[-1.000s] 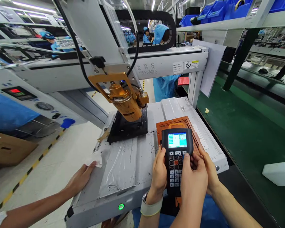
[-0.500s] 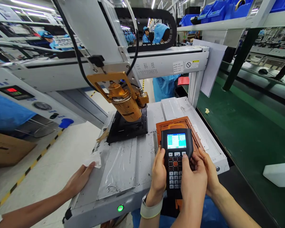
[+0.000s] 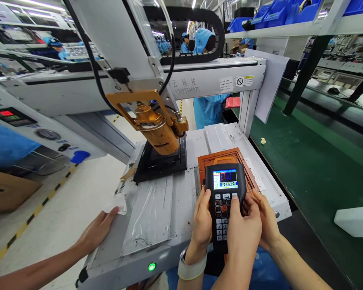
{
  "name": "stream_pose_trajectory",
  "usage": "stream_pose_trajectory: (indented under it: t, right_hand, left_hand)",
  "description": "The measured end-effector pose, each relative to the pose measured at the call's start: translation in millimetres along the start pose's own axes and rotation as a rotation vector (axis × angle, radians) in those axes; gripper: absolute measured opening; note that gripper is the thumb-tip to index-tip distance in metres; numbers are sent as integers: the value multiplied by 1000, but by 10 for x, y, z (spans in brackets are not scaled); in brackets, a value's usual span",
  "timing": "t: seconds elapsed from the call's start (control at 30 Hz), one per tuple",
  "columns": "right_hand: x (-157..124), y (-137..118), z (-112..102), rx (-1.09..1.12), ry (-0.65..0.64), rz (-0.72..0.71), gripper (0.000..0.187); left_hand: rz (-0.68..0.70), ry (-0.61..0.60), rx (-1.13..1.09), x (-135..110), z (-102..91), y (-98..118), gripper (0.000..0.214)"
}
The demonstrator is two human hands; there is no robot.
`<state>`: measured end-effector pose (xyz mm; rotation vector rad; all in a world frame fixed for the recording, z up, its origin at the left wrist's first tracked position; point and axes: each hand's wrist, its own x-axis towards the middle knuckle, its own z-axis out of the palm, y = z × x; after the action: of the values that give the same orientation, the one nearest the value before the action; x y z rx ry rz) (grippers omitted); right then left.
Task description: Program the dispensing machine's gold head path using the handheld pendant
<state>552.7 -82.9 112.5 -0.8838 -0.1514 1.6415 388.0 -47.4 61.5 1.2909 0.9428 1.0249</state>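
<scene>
My left hand (image 3: 202,225), with a pale band on its wrist, is closed around the left side of a black handheld controller (image 3: 213,209) with a keypad and lit screen. My right hand (image 3: 269,225) grips the right side; its fingers are partly hidden by a co-worker's hand (image 3: 243,229). That hand's thumb rests on a key below the screen. An orange frame-like fixture (image 3: 204,159) lies on the machine bed behind the controller. At the far left, another bare hand (image 3: 98,227) holds a white wipe (image 3: 119,202) against the bed's edge.
An orange-gold machine head (image 3: 160,135) hangs over a black frame-like part (image 3: 142,173) on the pale machine bed (image 3: 181,209). A green light (image 3: 151,266) glows in front. A green bench (image 3: 308,161) with a white bottle (image 3: 353,221) is at right. Blue bins (image 3: 275,16) line a shelf.
The controller's screen has changed from rows of text to a dark display with red and blue outlines. The hands stay almost where they were; the view shifts slightly.
</scene>
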Motion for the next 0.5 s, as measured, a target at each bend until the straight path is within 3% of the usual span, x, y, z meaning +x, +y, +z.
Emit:
stream_pose_trajectory:
  t: [0.1,0.17,0.3,0.4,0.5]
  right_hand:
    - [1,1,-28,3,-56,-18,33]
    - [3,-1,-36,-4,-114,-33,32]
    - [-3,-3,9,-21,-259,-28,37]
    - [-19,5,63,-45,-251,-37,37]
    - [-33,24,87,-100,-222,-65,38]
  left_hand:
    - [252,-65,497,-18,-27,64,56]
    - [333,-144,669,-52,-74,163,59]
    - [400,-303,794,-71,-205,484,60]
    - [467,-458,949,-14,-330,740,55]
    - [443,-322,743,9,-448,863,37]
